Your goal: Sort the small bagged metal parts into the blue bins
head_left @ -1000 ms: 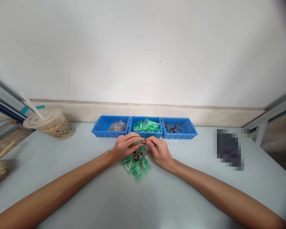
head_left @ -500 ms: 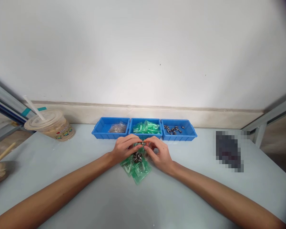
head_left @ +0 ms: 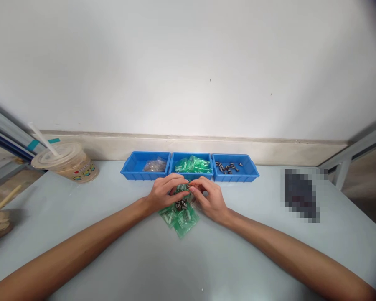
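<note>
My left hand (head_left: 166,191) and my right hand (head_left: 210,198) meet above the middle of the table. Thumb and fingers of both pinch one small metal cylindrical part (head_left: 188,188), mostly covered by the fingertips. Beneath them lie several green printed plastic bags (head_left: 186,221). On the bags rests a small pile of dark and silver cylindrical parts (head_left: 181,204). Some clear plastic (head_left: 194,203) shows beside my right hand, partly hidden by it.
Three blue bins stand in a row by the wall: the left bin (head_left: 132,164) with clear bags, the middle bin (head_left: 191,176) with green bags, the right bin (head_left: 246,169) with small metal parts. A drink cup (head_left: 78,167) is at left, a pixelated dark object (head_left: 300,194) at right.
My fingers have shifted slightly around the small part, and the right fingertips sit a little closer to the left ones. The whole view has tilted slightly; the bags and bins stay put.
</note>
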Available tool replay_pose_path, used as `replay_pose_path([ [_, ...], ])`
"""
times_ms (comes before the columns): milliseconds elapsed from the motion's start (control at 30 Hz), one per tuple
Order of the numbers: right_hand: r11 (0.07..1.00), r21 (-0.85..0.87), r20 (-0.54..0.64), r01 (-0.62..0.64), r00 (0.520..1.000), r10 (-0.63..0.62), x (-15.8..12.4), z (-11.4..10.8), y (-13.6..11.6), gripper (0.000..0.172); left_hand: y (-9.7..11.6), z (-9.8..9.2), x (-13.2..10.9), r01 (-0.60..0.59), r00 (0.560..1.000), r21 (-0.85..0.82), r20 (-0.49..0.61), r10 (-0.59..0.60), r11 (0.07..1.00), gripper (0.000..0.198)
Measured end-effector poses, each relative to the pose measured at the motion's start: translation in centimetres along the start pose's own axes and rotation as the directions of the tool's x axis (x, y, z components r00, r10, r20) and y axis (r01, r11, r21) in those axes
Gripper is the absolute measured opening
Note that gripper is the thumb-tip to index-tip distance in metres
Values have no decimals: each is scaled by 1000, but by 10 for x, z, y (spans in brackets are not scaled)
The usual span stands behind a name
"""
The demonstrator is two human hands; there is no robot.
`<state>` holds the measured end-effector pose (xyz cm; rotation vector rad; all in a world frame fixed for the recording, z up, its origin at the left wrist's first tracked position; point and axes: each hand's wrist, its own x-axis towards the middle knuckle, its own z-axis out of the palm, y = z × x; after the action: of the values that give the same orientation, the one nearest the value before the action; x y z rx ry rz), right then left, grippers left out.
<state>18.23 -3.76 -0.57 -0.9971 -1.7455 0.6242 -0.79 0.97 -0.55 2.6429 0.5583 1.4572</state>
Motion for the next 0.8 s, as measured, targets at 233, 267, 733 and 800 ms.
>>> replay_pose_path([
  [233, 1000, -16, -8, 14, 1000, -14, 1, -1, -1, 27, 0, 0, 0, -69, 997, 99, 24, 67, 993, 19],
  [267, 1000, -16, -6, 19, 1000, -19, 1, -1, 0, 28, -1, 0, 0, -76, 997, 104, 28, 73, 992, 18],
  [733, 1000, -7, -58, 3, 998, -4, 1, -1, -3, 23, 6, -3, 4, 30, 999, 89, -42, -26, 996, 14],
  [800, 1000, -4, -60, 7, 998, -7, 1, -2, -3, 22, 5, -2, 3, 42, 998, 91, -53, -37, 995, 14],
])
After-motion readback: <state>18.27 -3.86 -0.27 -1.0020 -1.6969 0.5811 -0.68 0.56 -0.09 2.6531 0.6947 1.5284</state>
